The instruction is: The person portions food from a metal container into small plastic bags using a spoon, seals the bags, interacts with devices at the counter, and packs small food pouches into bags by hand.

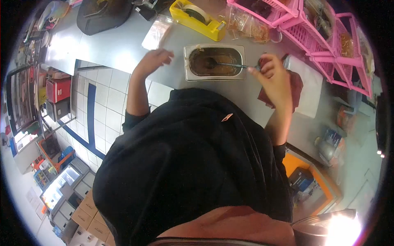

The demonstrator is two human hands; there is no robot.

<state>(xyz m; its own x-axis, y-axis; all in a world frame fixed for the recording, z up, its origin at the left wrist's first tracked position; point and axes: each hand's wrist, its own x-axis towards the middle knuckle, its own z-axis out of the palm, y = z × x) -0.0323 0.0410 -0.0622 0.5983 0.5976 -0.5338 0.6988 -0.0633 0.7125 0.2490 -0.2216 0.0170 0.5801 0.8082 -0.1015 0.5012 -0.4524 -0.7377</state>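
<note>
A metal container (187, 74) with brown contents sits on the steel counter. A spoon (232, 64) lies with its bowl in the contents and its handle over the right rim. At the handle's end is my right hand (276, 78), its thumb and curled fingers apart, with no clear grip on the handle. Under and beside that hand lies a dark red cloth (296, 88). My left hand (154, 62) hovers left of the container, fingers loosely bent and apart, holding nothing. Just beyond it is a clear plastic packet (158, 33).
A yellow tape dispenser (197, 20) stands behind the container, beside clear bags (248, 26). Pink baskets (324, 61) fill the back right. A black tray (102, 20) is at the back left. White paper (310, 86) lies beyond the cloth.
</note>
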